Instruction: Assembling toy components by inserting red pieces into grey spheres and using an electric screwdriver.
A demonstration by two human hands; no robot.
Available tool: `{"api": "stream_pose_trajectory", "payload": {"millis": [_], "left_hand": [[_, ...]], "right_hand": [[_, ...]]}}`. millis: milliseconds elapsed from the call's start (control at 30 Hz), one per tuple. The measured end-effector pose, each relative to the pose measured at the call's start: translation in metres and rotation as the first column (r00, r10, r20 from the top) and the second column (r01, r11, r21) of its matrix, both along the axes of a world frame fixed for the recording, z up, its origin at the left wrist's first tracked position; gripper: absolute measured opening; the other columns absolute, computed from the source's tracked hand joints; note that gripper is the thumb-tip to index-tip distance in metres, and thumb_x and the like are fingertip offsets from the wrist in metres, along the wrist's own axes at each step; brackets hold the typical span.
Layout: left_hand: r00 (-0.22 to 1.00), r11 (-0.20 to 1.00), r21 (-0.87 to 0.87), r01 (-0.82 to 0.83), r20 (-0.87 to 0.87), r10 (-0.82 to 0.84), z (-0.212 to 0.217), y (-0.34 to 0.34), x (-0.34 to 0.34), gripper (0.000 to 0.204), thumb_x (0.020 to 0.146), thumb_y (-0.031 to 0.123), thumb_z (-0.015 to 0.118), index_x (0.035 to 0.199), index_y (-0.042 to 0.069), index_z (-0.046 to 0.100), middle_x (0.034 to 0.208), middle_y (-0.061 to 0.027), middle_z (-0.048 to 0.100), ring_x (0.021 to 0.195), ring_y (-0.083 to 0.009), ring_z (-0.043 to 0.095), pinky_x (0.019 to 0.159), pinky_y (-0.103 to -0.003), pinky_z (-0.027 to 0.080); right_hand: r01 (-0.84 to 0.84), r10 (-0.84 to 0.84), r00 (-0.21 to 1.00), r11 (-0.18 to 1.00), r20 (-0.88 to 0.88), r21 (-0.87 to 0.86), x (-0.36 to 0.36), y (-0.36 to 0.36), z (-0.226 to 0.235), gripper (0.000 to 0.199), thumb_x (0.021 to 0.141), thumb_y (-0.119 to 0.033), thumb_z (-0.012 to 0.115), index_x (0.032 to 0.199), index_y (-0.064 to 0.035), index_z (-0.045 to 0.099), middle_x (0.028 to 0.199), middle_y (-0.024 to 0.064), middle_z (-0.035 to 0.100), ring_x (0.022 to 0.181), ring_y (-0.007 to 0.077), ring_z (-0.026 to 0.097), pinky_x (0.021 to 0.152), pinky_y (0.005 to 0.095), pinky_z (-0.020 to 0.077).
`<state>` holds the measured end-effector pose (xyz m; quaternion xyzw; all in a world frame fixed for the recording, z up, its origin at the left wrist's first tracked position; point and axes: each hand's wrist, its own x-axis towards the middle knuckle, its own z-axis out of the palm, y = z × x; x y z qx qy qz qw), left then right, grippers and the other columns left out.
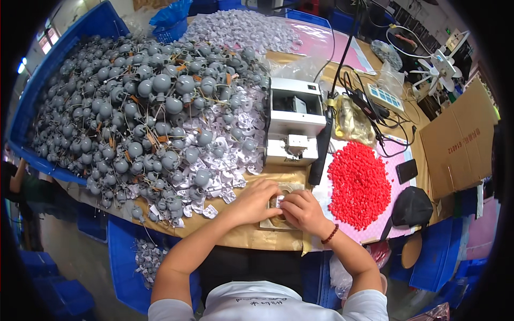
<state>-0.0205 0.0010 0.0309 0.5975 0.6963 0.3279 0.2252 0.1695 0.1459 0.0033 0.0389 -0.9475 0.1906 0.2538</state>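
Observation:
At the table's front edge my two hands meet over a square, pale block with a round recess (284,223). Between them shows a small white plastic piece (279,201). The fingers of my right hand (306,212) are pinched on that piece. My left hand (256,202) is curled round its other side, thumb below and fingers above, gripping it too. Much of the piece and block is hidden by the fingers. Just beyond stands a white bench machine (293,123) with an open top. Loose white plastic parts (219,174) lie to the left of it.
A large heap of grey ball-shaped parts with wires (144,107) spills from a blue bin (27,117) at left. Right are red small parts (360,184), a phone (406,170), a black cap (412,207) and a cardboard box (460,142). Cables and a power strip (385,98) lie behind.

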Motion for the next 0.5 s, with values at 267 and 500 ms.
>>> {"api": "stream_pose_trajectory", "payload": {"millis": [267, 500], "left_hand": [[0.792, 0.790, 0.601, -0.121, -0.421, 0.442, 0.112, 0.051, -0.099, 0.014, 0.091, 0.005, 0.070, 0.104, 0.007, 0.074, 0.101, -0.0109, 0.074, 0.098, -0.0334, 0.068, 0.087, -0.043, 0.055], [0.505, 0.892, 0.357, -0.279, -0.735, 0.452, 0.145, 0.091, -0.195, 0.020, 0.084, 0.008, 0.072, 0.101, 0.017, 0.079, 0.114, -0.0073, 0.069, 0.122, -0.0319, 0.056, 0.097, -0.047, 0.050]], "right_hand": [[0.138, -0.141, 0.989, 0.988, 0.037, 0.076, 0.011, -0.012, 0.003, 0.030, 0.080, -0.010, 0.080, 0.109, -0.0099, 0.072, 0.111, 0.0067, 0.067, 0.107, 0.0278, 0.063, 0.087, 0.0413, 0.0487], [0.111, -0.112, 0.994, 0.994, -0.013, -0.019, 0.004, -0.011, -0.006, 0.029, 0.081, -0.008, 0.081, 0.108, -0.0076, 0.070, 0.110, 0.0088, 0.066, 0.106, 0.0293, 0.063, 0.089, 0.0428, 0.0487]]}}
